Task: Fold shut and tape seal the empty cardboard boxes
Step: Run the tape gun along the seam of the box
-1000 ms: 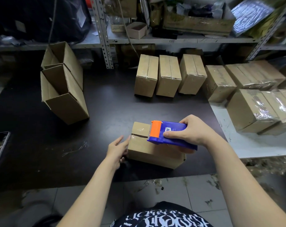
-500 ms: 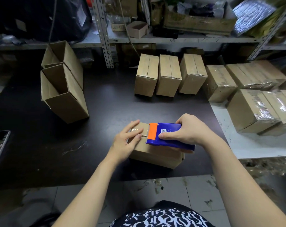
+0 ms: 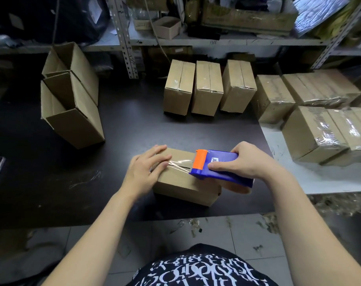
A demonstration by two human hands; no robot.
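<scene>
- 1 small cardboard box (image 3: pixel 181 182) lies on the dark bench (image 3: pixel 134 124), close to its front edge. Its top flaps are folded down and the seam between them faces up.
- Left hand (image 3: pixel 145 169) lies flat on the left end of that box. Its fingers (image 3: pixel 160 156) are straight and side by side, pressing the start of a clear tape strip (image 3: pixel 179 163) onto the top.
- Right hand (image 3: pixel 245 162) is curled round a blue tape dispenser (image 3: pixel 221 167) with an orange front end. The dispenser sits tilted over the right half of the box, orange end toward the left hand.
- The tape strip runs taut along the seam from under the left fingers to the dispenser's front.
- Behind the box and to its left, 2 open boxes (image 3: pixel 72 112) lean on the bench, one tucked into the other.
- Straight behind the box, 3 sealed boxes (image 3: pixel 208 87) stand on end in a row at the back of the bench, side by side.
- Behind the box and to its right, more taped boxes (image 3: pixel 311 135) — glossy with clear film — sit packed together on a white surface (image 3: pixel 289 172) just beside the bench.
- Well behind the box, a metal shelf (image 3: pixel 216 41) carries clutter, with a small open carton (image 3: pixel 168 27) among it.
- In front of the box, past the bench edge, scraps (image 3: pixel 194 222) lie scattered on the tiled floor (image 3: pixel 237 234).
</scene>
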